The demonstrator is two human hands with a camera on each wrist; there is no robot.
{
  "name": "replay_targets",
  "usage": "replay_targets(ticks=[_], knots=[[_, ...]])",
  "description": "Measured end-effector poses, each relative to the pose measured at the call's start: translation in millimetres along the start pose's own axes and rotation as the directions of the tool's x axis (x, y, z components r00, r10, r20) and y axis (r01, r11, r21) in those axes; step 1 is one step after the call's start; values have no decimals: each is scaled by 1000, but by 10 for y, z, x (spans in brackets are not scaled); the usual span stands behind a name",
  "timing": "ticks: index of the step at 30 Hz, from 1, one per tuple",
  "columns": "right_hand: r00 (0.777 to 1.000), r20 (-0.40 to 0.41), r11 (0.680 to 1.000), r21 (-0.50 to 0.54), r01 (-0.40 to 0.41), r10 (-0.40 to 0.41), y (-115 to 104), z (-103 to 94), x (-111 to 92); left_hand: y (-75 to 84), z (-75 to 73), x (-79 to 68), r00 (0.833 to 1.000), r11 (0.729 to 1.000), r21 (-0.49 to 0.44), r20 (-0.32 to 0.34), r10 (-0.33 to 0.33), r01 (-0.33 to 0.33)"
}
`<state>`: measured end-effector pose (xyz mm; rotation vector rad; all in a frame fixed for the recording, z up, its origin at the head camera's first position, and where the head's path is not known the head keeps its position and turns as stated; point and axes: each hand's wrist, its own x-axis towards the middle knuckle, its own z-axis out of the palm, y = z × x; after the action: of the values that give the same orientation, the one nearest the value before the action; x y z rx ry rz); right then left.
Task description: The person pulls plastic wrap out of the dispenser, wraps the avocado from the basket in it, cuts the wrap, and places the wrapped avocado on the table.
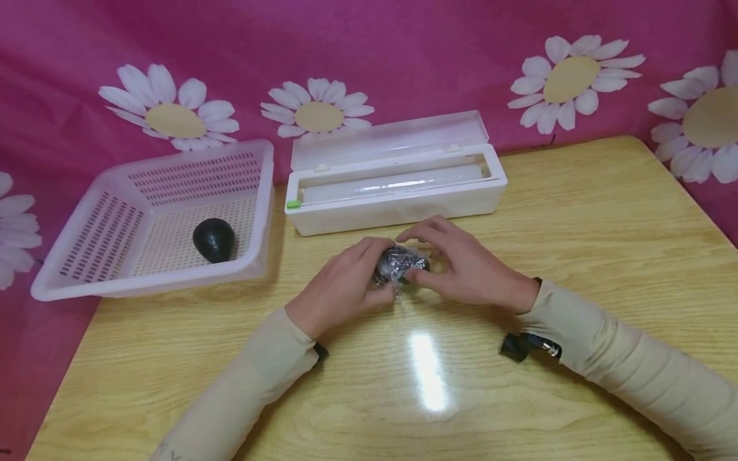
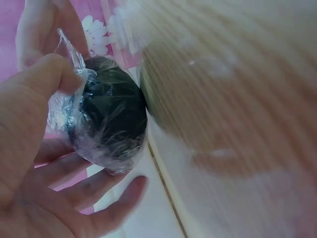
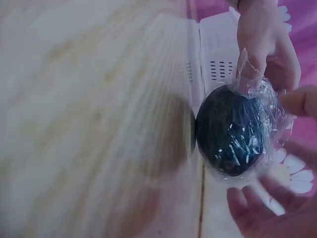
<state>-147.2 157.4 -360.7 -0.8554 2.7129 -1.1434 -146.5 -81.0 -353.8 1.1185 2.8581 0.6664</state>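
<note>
While a person leans both hands in over a wooden table [image 1: 346,403], a dark, egg-shaped fruit in plastic wrap [image 1: 398,264] rests on the tabletop between them, in front of a long white box [image 1: 398,216]. The left hand [image 1: 346,278] grips one side, its thumb pressing the wrap and its fingers curved around; the right hand [image 1: 469,262] holds the other side, thumb on the plastic, some fingertips just off the surface. This two-sided hold probably steadies the fruit and keeps the loose film gathered. The box sits just beyond the hands with its clear lid [image 1: 392,141] tipped back, likely so that the roll of film [image 1: 392,184] inside stays within reach; a green tab [image 1: 293,204] marks its left end. Off to the left, a pale plastic basket [image 1: 152,285] with slotted walls and a gridded floor holds a second fruit [image 1: 214,240], smooth, blackish and pear-shaped. The wrap is crinkled and glossy, clinging closely in places, bunched in others, with a thin twisted tail [image 3: 245,67] sticking up. The table's yellowish grain reflects a bright light; behind it hangs magenta cloth [image 1: 415,51] printed with white daisies.
</note>
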Motion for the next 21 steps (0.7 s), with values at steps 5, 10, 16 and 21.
replay_targets(ticks=[5,10,16,21], knots=[[993,15,993,-24,119,-119,-31,-2,-17,-16,-1,44,999,998,-58,40,-33,36],[986,-20,985,-55,165,-166,-28,13,-11,-15,-11,71,997,994,-92,50,-62,66],[967,-84,968,-100,231,-239,1,29,5,-23,-10,89,996,993,-84,42,-76,79],[965,-61,963,-110,246,-254,-15,-1,-1,-29,-11,100,995,992,-90,50,-83,88]])
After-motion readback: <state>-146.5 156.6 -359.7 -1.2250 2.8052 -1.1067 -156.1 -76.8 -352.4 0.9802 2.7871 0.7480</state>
